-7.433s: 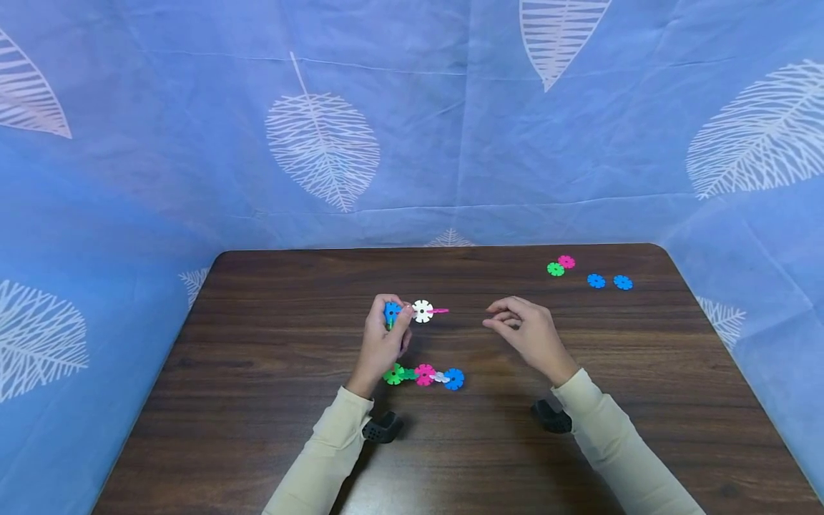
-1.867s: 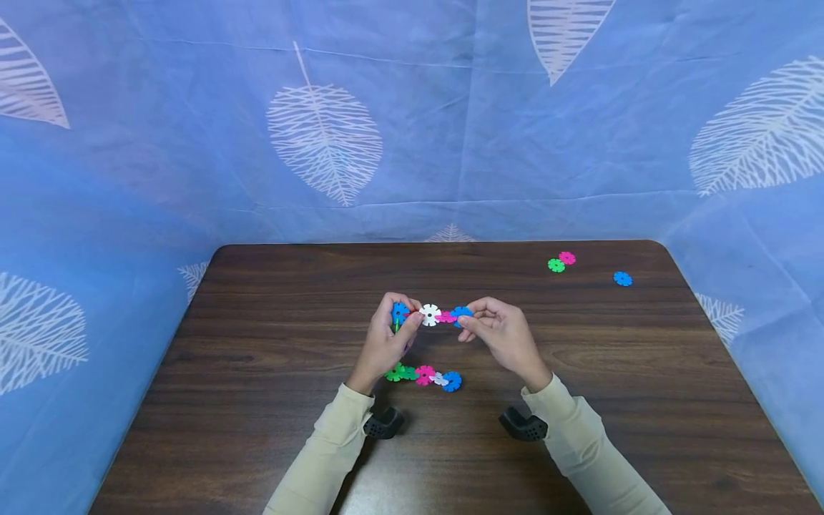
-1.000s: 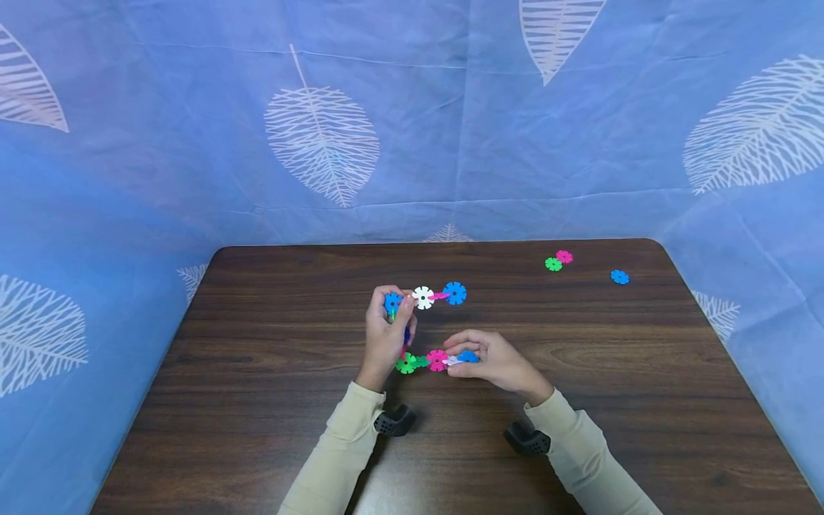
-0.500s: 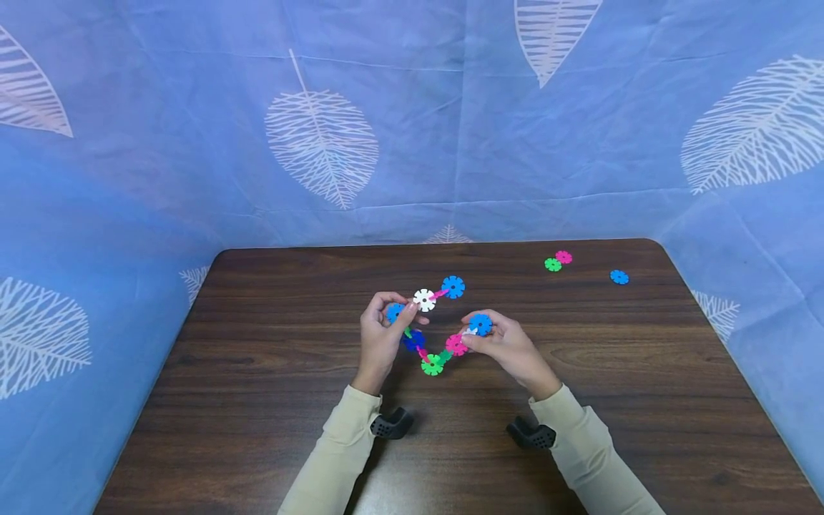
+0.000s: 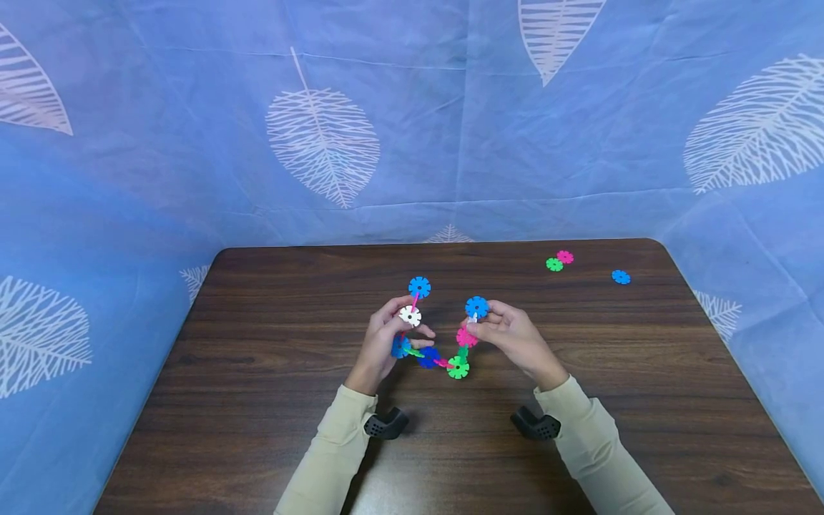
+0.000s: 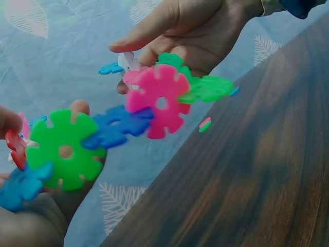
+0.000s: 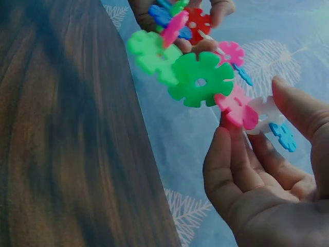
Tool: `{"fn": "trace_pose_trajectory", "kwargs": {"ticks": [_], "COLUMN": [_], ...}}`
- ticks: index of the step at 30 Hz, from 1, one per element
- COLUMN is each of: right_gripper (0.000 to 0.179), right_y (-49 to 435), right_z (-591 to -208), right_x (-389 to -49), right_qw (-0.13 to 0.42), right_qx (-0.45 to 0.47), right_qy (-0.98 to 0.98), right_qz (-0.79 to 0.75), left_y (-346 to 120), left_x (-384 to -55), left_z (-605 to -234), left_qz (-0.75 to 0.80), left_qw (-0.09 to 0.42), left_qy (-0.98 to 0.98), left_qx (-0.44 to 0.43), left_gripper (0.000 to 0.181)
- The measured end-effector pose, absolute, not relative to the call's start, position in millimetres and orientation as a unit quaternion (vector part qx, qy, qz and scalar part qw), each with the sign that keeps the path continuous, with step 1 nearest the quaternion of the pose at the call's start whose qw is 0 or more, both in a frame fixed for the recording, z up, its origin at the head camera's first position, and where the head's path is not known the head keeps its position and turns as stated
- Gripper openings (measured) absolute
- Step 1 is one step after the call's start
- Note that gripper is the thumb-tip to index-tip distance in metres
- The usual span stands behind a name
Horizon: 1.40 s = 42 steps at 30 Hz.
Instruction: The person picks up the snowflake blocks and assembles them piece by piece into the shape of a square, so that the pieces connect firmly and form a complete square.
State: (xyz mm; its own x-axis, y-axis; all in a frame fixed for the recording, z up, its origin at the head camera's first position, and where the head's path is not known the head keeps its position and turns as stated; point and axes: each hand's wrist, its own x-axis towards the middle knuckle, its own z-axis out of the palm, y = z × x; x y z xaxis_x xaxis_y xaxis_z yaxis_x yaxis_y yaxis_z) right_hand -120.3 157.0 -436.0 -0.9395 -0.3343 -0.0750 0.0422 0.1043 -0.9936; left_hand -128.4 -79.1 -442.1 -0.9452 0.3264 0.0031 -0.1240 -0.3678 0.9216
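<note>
A chain of interlocking snowflake discs is held up between both hands, bent into a U in the head view. My left hand (image 5: pixel 375 350) holds its left arm near a white disc (image 5: pixel 410 315) and a red disc (image 6: pixel 17 149), with a light blue disc (image 5: pixel 420 287) at that end. With thumb and fingers, my right hand (image 5: pixel 518 345) pinches the other arm at a white disc (image 7: pixel 263 113), beside a pink disc (image 5: pixel 466 337) and an end blue disc (image 5: pixel 477 307). A dark blue disc (image 5: pixel 428 357) and a green disc (image 5: pixel 458 368) form the bottom of the U.
Towards the back right of the wooden table (image 5: pixel 290 443) lie a loose green disc (image 5: pixel 554 265), a pink disc (image 5: pixel 565 257) touching it, and a blue disc (image 5: pixel 621 277). Behind the table hangs a blue cloth (image 5: pixel 412 143) with white leaf prints.
One loose blue disc was taken from the back right and joined to the chain. The right hand then lifted the chain's lower end, and the chain has swung into a U.
</note>
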Motion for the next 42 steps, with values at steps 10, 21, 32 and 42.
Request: {"fn": "trace_pose_trajectory", "kwargs": {"ticks": [10, 21, 32, 42], "right_gripper": [0.042, 0.037, 0.042, 0.051], "right_y": [155, 147, 152, 164], "right_z": [-430, -430, -433, -432], "right_x": [-122, -122, -122, -132], "right_qw": [0.152, 0.148, 0.138, 0.163], "right_qx": [-0.094, -0.071, -0.066, -0.067], "right_qy": [0.729, 0.726, 0.751, 0.779], "right_qz": [-0.661, -0.667, -0.643, -0.601], "left_y": [-79, -69, -69, -67], "left_x": [-130, -135, -135, -136], "left_z": [-445, -445, -445, -447], "left_qz": [0.813, 0.774, 0.789, 0.794], "left_qw": [0.136, 0.085, 0.073, 0.073], "left_qy": [0.556, 0.627, 0.609, 0.602], "left_qx": [0.106, 0.041, 0.034, 0.042], "left_gripper": [0.037, 0.032, 0.023, 0.035]}}
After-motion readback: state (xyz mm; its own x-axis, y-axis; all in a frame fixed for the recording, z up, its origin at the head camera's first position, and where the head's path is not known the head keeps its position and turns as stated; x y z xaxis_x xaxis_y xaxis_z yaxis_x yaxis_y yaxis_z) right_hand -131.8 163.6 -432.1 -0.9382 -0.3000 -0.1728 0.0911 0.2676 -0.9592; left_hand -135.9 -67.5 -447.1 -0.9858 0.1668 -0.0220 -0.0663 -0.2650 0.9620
